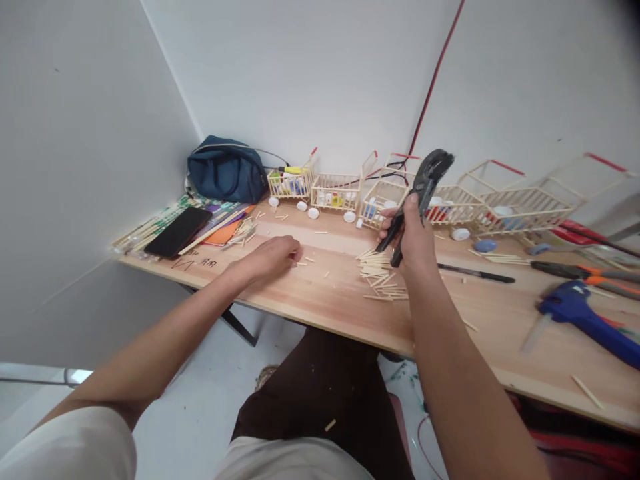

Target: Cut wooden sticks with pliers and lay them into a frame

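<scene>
My right hand (417, 233) grips a pair of black shears (430, 175), raised above the table with its two long ends pointing down. Just beneath them lies a heap of short wooden sticks (375, 267). Resting low over the tabletop, my left hand (275, 255) has its fingers curled together; whether anything is between them is hidden. A few small cut stick pieces (310, 259) lie beside those fingertips.
Several miniature stick carts (335, 190) with red handles and white wheels line the wall. A blue bag (227, 170), a phone (179, 231) and coloured sheets (223, 233) lie left. Rightward are a black pen (477, 272), pliers (565, 270) and a blue glue gun (590, 317).
</scene>
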`<state>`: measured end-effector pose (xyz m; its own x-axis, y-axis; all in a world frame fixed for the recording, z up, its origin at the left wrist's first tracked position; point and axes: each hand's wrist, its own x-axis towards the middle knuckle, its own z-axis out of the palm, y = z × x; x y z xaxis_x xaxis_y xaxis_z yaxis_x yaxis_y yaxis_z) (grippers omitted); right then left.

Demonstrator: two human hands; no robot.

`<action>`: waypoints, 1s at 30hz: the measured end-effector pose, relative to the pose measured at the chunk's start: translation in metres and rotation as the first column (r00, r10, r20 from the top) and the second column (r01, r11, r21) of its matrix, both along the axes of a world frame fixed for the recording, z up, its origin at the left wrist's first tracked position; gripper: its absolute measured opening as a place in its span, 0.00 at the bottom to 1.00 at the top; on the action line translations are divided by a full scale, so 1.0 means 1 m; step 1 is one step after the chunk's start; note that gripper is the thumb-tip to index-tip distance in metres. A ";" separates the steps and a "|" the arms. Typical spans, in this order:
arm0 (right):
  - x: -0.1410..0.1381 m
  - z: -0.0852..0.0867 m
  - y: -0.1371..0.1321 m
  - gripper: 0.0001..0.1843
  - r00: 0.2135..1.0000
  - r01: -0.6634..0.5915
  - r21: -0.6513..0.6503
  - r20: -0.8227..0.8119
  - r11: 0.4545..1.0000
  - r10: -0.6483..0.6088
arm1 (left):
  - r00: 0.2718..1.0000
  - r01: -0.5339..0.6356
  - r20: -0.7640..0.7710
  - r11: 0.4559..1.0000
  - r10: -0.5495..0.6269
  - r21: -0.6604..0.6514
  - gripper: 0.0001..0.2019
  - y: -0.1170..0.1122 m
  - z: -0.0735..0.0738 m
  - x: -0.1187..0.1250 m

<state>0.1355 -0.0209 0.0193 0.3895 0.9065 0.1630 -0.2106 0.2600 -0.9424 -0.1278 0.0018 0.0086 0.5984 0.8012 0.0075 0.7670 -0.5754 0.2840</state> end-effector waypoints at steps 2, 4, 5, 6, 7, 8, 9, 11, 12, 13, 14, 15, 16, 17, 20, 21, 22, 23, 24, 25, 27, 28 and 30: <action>-0.003 0.001 -0.001 0.31 1.000 -0.008 -0.006 0.004 1.000 0.008 | 1.000 0.001 0.015 1.000 -0.001 -0.001 0.05 -0.001 -0.003 -0.001; -0.005 0.001 -0.002 0.30 1.000 -0.012 -0.013 0.016 1.000 0.012 | 0.999 0.010 0.050 1.000 -0.011 0.012 0.05 -0.004 -0.006 -0.003; -0.006 0.001 -0.002 0.30 1.000 -0.012 -0.018 0.023 1.000 0.013 | 0.997 0.018 0.073 1.000 -0.019 0.021 0.06 -0.005 -0.008 -0.005; -0.006 0.001 -0.002 0.30 0.999 -0.014 -0.024 0.028 1.000 0.015 | 0.995 0.022 0.098 0.999 -0.025 0.033 0.06 -0.006 -0.009 -0.006; -0.007 0.001 -0.002 0.30 0.999 -0.020 -0.031 0.031 0.999 0.021 | 0.992 0.012 0.122 0.999 -0.018 0.046 0.05 -0.007 -0.010 -0.008; -0.007 0.001 -0.001 0.30 0.999 -0.029 -0.035 0.030 0.999 0.030 | 0.988 -0.014 0.153 0.998 0.005 0.057 0.05 -0.007 -0.009 -0.009; -0.008 0.001 -0.001 0.30 0.999 -0.042 -0.036 0.029 0.998 0.043 | 0.981 -0.050 0.193 0.997 0.036 0.066 0.05 -0.007 -0.008 -0.011; -0.009 0.000 -0.002 0.30 0.997 -0.075 -0.024 0.035 0.997 0.075 | 0.946 -0.130 0.309 0.988 0.099 0.082 0.04 -0.004 -0.005 -0.011; -0.010 -0.001 -0.002 0.30 0.995 -0.091 -0.016 0.043 0.996 0.092 | 0.912 -0.161 0.391 0.984 0.119 0.075 0.04 -0.003 -0.003 -0.010; -0.011 -0.002 -0.002 0.30 0.993 -0.106 -0.010 0.054 0.994 0.107 | 0.863 -0.174 0.487 0.984 0.130 0.045 0.03 -0.001 -0.001 -0.007; -0.012 -0.003 -0.003 0.30 0.990 -0.120 -0.011 0.068 0.993 0.120 | 0.797 -0.164 0.587 0.986 0.142 -0.016 0.02 0.001 0.001 -0.003; -0.013 -0.004 -0.003 0.30 0.988 -0.131 -0.018 0.085 0.991 0.132 | 0.714 -0.135 0.679 0.985 0.170 -0.105 0.03 0.003 0.001 0.003; -0.014 -0.005 -0.003 0.31 0.984 -0.140 -0.026 0.103 0.990 0.142 | 0.616 -0.084 0.755 0.972 0.222 -0.217 0.04 0.004 0.001 0.010; -0.015 -0.006 -0.003 0.31 0.981 -0.149 -0.034 0.121 0.988 0.152 | 0.519 -0.017 0.803 0.943 0.293 -0.333 0.05 0.004 0.000 0.018; -0.017 -0.010 -0.003 0.30 0.968 -0.192 -0.056 0.153 0.980 0.199 | 0.303 0.179 0.824 0.821 0.478 -0.542 0.10 0.003 -0.005 0.041; -0.018 -0.012 -0.003 0.30 0.962 -0.215 -0.072 0.157 0.974 0.224 | 0.271 0.240 0.817 0.786 0.509 -0.569 0.12 0.001 -0.006 0.048; -0.019 -0.013 -0.003 0.29 0.953 -0.242 -0.095 0.166 0.966 0.255 | 0.260 0.295 0.813 0.759 0.521 -0.581 0.15 -0.001 -0.007 0.053; -0.020 -0.014 -0.002 0.29 0.941 -0.266 -0.120 0.185 0.957 0.284 | 0.265 0.343 0.813 0.738 0.518 -0.582 0.18 -0.004 -0.008 0.058; -0.022 -0.016 -0.002 0.28 0.926 -0.280 -0.145 0.219 0.949 0.307 | 0.276 0.383 0.820 0.725 0.501 -0.572 0.21 -0.006 -0.009 0.063; -0.023 -0.017 -0.002 0.27 0.909 -0.280 -0.164 0.271 0.946 0.317 | 0.285 0.415 0.833 0.722 0.474 -0.553 0.24 -0.008 -0.009 0.067; -0.025 -0.019 -0.002 0.23 0.857 -0.266 -0.178 0.406 0.947 0.317 | 0.298 0.462 0.863 0.730 0.407 -0.504 0.31 -0.010 -0.011 0.074; -0.026 -0.019 -0.002 0.20 0.824 -0.262 -0.173 0.472 0.949 0.314 | 0.306 0.476 0.873 0.734 0.379 -0.485 0.34 -0.010 -0.012 0.077; -0.027 -0.019 -0.001 0.16 0.754 -0.283 -0.164 0.571 0.945 0.325 | 0.321 0.483 0.881 0.740 0.347 -0.468 0.41 -0.010 -0.017 0.083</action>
<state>0.1086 -0.0224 0.0008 -0.0598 0.9770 0.2046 0.3268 0.2128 -0.9208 -0.0451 -0.0081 -0.0082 0.5733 0.8049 0.1529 -0.2631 0.0041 0.9648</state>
